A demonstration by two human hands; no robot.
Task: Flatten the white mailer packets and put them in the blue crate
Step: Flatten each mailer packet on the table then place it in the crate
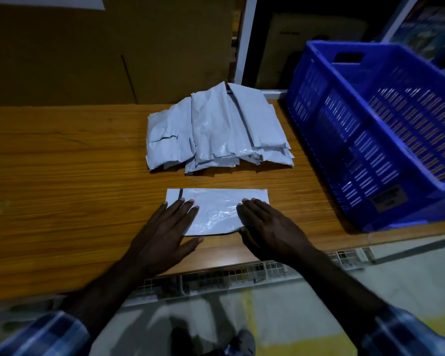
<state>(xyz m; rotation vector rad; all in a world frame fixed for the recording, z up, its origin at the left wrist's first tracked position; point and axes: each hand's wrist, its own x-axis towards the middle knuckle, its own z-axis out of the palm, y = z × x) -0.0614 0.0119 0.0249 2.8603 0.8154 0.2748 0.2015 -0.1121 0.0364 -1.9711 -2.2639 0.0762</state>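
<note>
Both flat, spread hands, left hand (165,227) and right hand (265,224), are pressing the mailer packet (216,210), its long axis running between them, with the blue crate (370,155) lying nearer the right.

Dim overall, bluish cast. Brightest patch: glare on the glossy white mailer packet (216,211) between the fingers of the left hand (162,235) and right hand (270,232). Soft sheen on the wooden table (62,176) just below the fingertips. Beyond the fingers, the packet pile (216,132) is lit but crinkle-shadowed. Blue crate (370,140), right of the fingers, is motion-blurred. Sleeves smeared at the bottom corners; wide-angle bending at the edges. Background nearly black.
</note>
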